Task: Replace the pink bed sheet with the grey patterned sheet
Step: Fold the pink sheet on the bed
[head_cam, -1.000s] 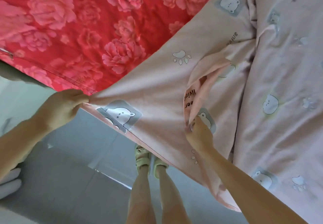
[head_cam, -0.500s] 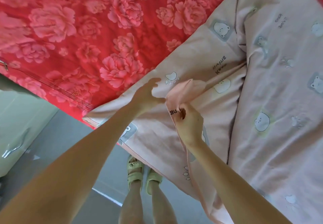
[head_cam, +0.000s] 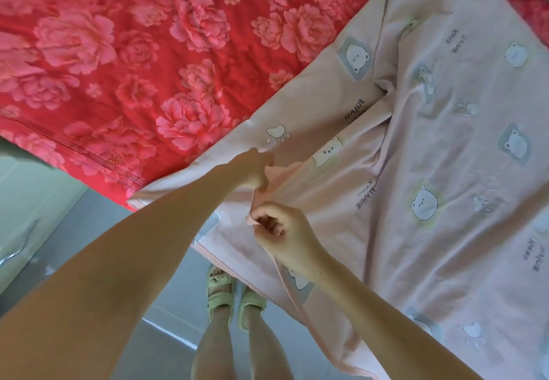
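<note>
A pale pink sheet (head_cam: pixel 430 148) printed with white bears, paw prints and lettering lies bunched and partly folded over the right side of the bed. Beneath it a red mattress cover (head_cam: pixel 124 62) with large pink flowers shows on the left. My left hand (head_cam: pixel 254 169) pinches a folded edge of the pink sheet near the bed's side. Just below it my right hand (head_cam: pixel 280 228) is closed on the same fold, with a strip of the sheet hanging down past my wrist. No grey patterned sheet is in view.
I stand at the bed's side on a grey tiled floor (head_cam: pixel 98 246), my feet in pale green sandals (head_cam: pixel 234 299) just under the overhanging sheet edge. A pale green surface (head_cam: pixel 26 195) borders the floor at the left.
My left hand let go of the sheet's corner at the left and came over to the fold beside my right hand. My right hand lifted the fold slightly; the view shifted toward the bed.
</note>
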`<state>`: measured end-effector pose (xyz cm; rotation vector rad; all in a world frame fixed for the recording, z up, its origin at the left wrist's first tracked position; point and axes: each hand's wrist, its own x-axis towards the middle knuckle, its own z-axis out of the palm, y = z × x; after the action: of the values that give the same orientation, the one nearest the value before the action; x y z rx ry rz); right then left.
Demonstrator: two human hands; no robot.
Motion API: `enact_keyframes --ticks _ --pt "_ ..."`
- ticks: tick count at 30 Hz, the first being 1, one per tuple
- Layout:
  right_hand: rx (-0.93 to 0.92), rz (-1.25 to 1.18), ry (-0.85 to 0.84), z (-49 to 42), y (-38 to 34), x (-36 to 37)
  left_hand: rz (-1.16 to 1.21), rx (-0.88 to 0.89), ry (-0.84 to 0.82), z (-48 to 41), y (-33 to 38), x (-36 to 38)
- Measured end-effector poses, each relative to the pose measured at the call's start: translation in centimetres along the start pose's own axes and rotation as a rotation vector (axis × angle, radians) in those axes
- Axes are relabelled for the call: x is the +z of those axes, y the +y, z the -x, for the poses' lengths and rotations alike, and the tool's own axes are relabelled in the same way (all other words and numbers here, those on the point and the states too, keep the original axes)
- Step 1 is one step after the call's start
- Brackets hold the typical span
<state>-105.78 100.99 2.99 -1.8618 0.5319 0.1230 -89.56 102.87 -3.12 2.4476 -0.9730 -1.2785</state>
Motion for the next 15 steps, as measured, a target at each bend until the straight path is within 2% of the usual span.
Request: enact_keyframes --ticks 3,7,9,11,12,15 --pt "0.022 0.025 -0.086 -0.1 0.1 -1.0 0.044 -0.044 0.068 0.1 -1.1 0.7" --pt "-0.029 0.12 -0.179 0.9 -0.2 -2.0 0.183 -0.071 -0.002 1.2 -0.5 1.5" --pt "-0.071 0.168 -0.226 1.7 -0.4 -2.3 0.14 -0.13 0.002 1.3 0.1 2.6" --pt "-0.118 0.224 -0.292 2.7 -0.4 -2.7 0.202 -0.22 0.068 1.1 0.3 3.8" --pt "-0.132 0.241 -0.327 3.1 -0.3 -3.0 0.315 -0.287 0.072 1.0 0.4 4.1" --pt "-0.093 0.217 -0.382 3.7 -0.2 -4.2 1.071 -0.544 -0.04 0.2 0.1 5.0"
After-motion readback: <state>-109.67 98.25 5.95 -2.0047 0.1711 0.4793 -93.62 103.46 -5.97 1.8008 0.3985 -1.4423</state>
